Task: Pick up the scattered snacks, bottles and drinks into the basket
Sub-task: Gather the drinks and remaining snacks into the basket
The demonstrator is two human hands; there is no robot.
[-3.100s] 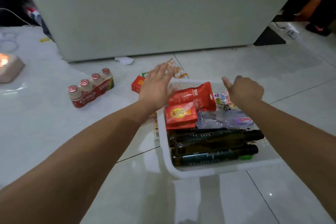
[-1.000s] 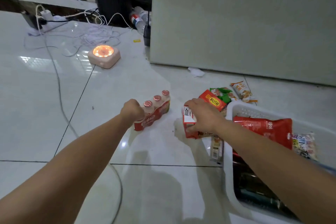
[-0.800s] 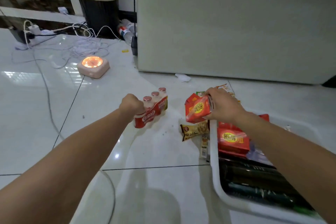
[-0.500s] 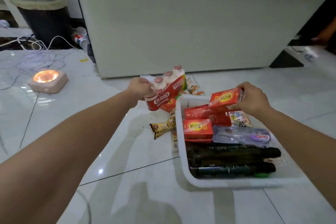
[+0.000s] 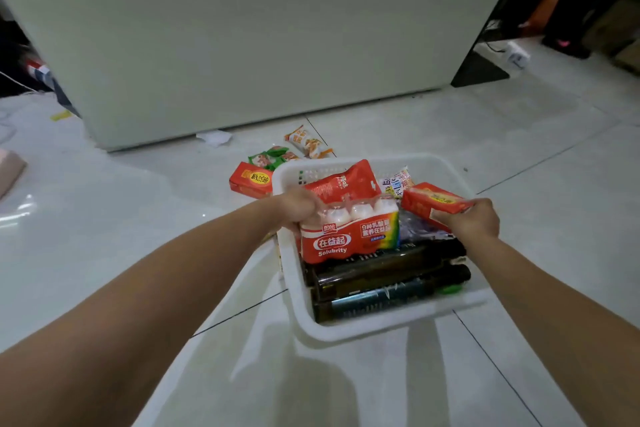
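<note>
A white plastic basket (image 5: 374,329) sits on the tiled floor. Inside lie dark bottles (image 5: 388,274), a red pouch (image 5: 341,182) and other packets. My left hand (image 5: 299,206) grips a shrink-wrapped pack of small yogurt drink bottles (image 5: 348,232), held over the basket's left side. My right hand (image 5: 467,218) holds a red snack box (image 5: 434,203) above the basket's right side. On the floor behind the basket lie another red box (image 5: 251,179), a green packet (image 5: 268,158) and an orange-white snack bar (image 5: 306,142).
A large pale cabinet (image 5: 259,28) stands behind the snacks. A crumpled white paper (image 5: 214,138) lies at its base. A white power strip (image 5: 517,57) sits at the back right. A pink object (image 5: 10,170) shows at the left edge.
Both hands lifted their items from the floor and carried them over the basket. The yogurt pack has come down onto the basket's contents; the red box moved right and lower.
</note>
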